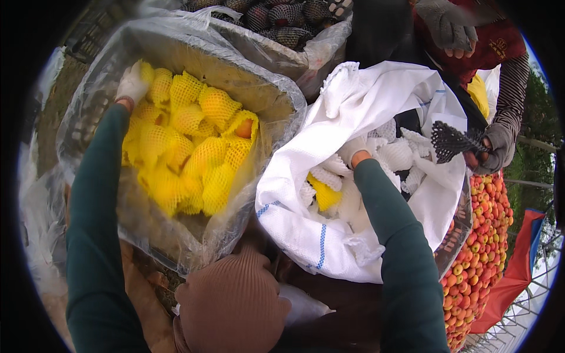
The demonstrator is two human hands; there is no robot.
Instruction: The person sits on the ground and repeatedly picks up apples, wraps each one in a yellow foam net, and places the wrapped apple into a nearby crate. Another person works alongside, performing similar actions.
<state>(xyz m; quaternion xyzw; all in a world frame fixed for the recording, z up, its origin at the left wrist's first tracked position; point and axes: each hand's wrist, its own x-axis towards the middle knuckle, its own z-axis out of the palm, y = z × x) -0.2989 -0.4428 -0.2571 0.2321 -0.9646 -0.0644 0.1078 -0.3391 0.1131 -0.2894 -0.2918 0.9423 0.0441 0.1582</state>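
Note:
My left hand (133,84), in a white glove, reaches to the far left of a box lined with see-through plastic (268,112). Its fingers close around a yellow foam-netted fruit (147,72) at the edge of the pile. Several more fruits in yellow foam nets (219,106) fill the box, one showing a reddish skin. My right hand (353,148), also gloved, is down inside a white woven sack (288,176). White foam nets (395,154) surround it and hide its fingers. One yellow foam net (325,193) lies among them.
Behind stands another plastic-lined box (312,59) of fruit in dark nets. At the right, a co-worker's gloved hand (497,150) holds a black foam net (452,141); their other gloved hand (450,29) is above. Loose apples (477,259) are heaped at right. Brown ribbed cloth (232,300) bulges in front.

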